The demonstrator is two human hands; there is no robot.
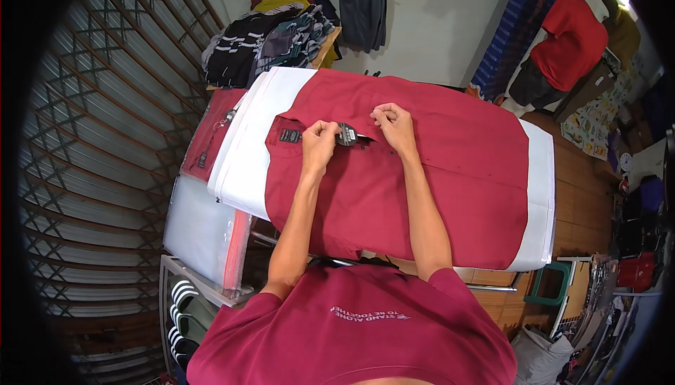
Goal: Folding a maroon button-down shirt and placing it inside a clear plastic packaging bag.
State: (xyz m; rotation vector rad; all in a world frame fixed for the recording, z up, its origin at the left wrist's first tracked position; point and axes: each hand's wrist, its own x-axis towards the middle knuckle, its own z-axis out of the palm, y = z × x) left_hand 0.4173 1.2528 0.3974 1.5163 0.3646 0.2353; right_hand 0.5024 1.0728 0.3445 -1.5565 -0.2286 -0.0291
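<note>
A dark red button shirt [464, 195] lies spread out on a white padded board [242, 174], its collar towards the left. My left hand [321, 140] is at the front opening below the collar, with finger and thumb closed on the edge of a round black hang tag [347, 134]. Farther right along the same opening, my right hand [391, 121] has its fingertips pinched together over the cloth; whether they grip the fabric or a button is too small to tell. A dark woven label [290, 135] shows inside the collar.
At the left lie a bagged red garment [211, 132] and clear plastic bags [200, 227]. Folded clothes [263, 42] are piled beyond the board's far left corner. Slippers [192, 311] stand on a rack at lower left, and a green stool [546, 285] is at lower right.
</note>
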